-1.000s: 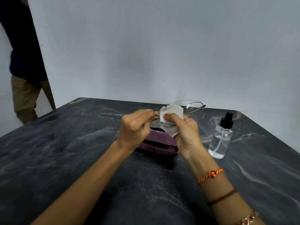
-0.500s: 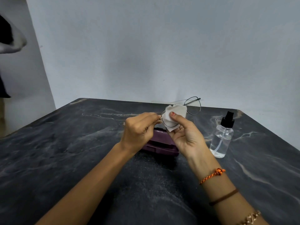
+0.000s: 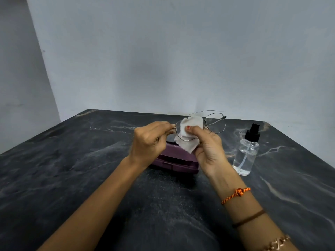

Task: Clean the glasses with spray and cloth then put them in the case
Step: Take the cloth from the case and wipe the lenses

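Head view, looking down at a dark marbled table (image 3: 72,178) against a pale wall. Both forearms reach in from the bottom edge toward the centre. The left hand (image 3: 150,140) is closed in a pinch on the outer corner of the thin wire-framed glasses (image 3: 215,124), apparently to steady the frame in the air above the table. The right hand (image 3: 208,147), at 3 o'clock from the left, is clamped on a small white cloth (image 3: 188,131), thumb pressing it onto the near face of one lens with the fingers hidden behind, so the lens is likely being rubbed from both sides. The other lens sticks out bare at 2 o'clock from the cloth, temples trailing toward the wall. Directly below the hands, at 6 o'clock, lies a purple case (image 3: 174,162), seemingly ready for the glasses. A clear spray bottle (image 3: 246,156) with a black nozzle stands upright at 3 o'clock from the case, apart from it, within the right hand's reach
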The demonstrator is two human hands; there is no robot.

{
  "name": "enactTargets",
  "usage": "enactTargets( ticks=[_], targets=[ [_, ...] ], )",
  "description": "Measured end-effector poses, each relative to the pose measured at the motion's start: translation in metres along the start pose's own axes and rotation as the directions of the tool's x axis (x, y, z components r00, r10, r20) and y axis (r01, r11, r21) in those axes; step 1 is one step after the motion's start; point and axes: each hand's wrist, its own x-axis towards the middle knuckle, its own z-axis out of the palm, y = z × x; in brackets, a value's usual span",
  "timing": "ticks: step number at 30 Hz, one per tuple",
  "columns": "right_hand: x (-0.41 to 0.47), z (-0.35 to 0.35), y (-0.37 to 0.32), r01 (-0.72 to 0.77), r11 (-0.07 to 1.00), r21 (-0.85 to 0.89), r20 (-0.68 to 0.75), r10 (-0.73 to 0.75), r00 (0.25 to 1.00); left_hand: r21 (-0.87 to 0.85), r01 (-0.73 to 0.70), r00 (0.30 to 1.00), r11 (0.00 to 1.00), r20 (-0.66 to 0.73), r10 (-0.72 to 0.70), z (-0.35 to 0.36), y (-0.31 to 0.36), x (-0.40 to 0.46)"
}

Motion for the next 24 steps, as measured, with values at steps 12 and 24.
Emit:
enactTargets(
  ticks=[12,24],
  targets=[
    [-0.001,0.005,0.009,-0.012,0.989,0.15,0.033,0.007,0.999,0.002,-0.076,0.995,0.997,0.058,0.075,-0.001,0.002,-0.001],
    [-0.001,-0.002,-0.001,0.032,0.998,-0.047,0.067,-0.029,0.997,0.0,-0.043,0.999,0.999,0.005,0.043,-0.005,0.001,0.004]
  ],
)
